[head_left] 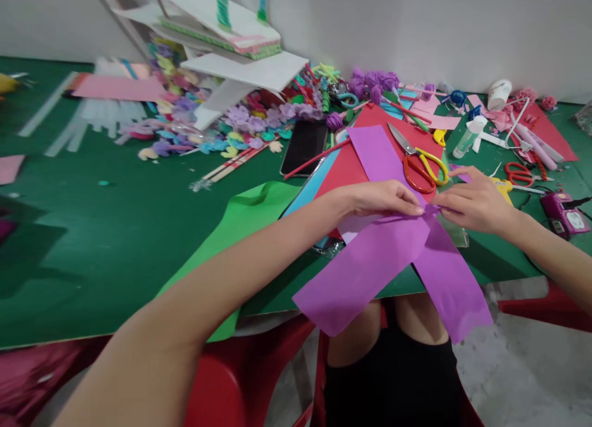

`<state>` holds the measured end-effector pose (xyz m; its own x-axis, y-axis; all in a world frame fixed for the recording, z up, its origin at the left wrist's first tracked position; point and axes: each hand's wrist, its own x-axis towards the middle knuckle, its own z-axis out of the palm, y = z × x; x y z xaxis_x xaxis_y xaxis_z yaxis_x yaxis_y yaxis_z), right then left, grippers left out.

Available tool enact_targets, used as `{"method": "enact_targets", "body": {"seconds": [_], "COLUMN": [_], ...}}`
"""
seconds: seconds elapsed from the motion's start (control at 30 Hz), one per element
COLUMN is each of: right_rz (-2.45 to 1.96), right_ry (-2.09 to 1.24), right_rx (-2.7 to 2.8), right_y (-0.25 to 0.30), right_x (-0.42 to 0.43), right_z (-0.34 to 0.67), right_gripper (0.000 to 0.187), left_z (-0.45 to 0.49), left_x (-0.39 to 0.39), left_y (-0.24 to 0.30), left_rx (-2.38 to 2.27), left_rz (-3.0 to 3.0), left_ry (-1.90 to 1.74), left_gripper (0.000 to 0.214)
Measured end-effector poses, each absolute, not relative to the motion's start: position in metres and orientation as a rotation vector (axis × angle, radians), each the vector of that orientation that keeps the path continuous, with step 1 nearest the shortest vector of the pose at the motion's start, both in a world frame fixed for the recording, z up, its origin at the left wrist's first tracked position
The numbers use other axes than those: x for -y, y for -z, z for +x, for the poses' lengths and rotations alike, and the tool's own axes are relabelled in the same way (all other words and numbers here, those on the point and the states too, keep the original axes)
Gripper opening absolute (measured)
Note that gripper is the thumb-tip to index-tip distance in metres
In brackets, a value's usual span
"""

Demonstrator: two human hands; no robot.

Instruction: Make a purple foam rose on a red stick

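Observation:
My left hand (pixel 383 198) and my right hand (pixel 472 203) meet at the top of a purple foam sheet (pixel 370 269). Both pinch it where it splits into two broad strips, one hanging left and one hanging right (pixel 451 279) over the table's front edge and above my lap. Another purple strip (pixel 377 155) lies flat on a red sheet (pixel 345 168) just behind my hands. Red and yellow scissors (pixel 419 161) rest on that sheet, close to my fingers.
A green sheet (pixel 240 223) lies under my left forearm. A black phone (pixel 304 146), a glue bottle (pixel 469 137), small red scissors (pixel 520 174), a purple glue gun (pixel 564 214) and heaps of foam flowers (pixel 222 121) crowd the green table (pixel 115 229). Red stools stand below.

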<state>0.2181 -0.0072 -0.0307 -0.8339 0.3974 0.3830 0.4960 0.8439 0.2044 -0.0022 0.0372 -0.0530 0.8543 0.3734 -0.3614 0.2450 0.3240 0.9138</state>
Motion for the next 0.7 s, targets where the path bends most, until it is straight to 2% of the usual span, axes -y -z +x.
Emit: {"method": "enact_targets", "body": {"seconds": [0.4, 0.5, 0.7], "right_rz": [-0.689, -0.804, -1.195], "right_ry": [0.420, 0.324, -0.088], "right_rx": [2.932, 2.989, 2.840], "right_y": [0.018, 0.020, 0.019], "right_x": [0.009, 0.008, 0.005], "right_z": [0.205, 0.203, 0.198], "right_gripper": [0.031, 0.032, 0.023], "left_z": [0.004, 0.008, 0.015], "left_x": [-0.035, -0.032, -0.010], "left_y": [0.045, 0.040, 0.025], "left_rx": [-0.691, -0.740, -1.029], "left_rz": [1.382, 1.674, 2.477], "left_ry": [-0.082, -0.099, -0.185], "left_gripper": [0.007, 0.014, 0.023]}}
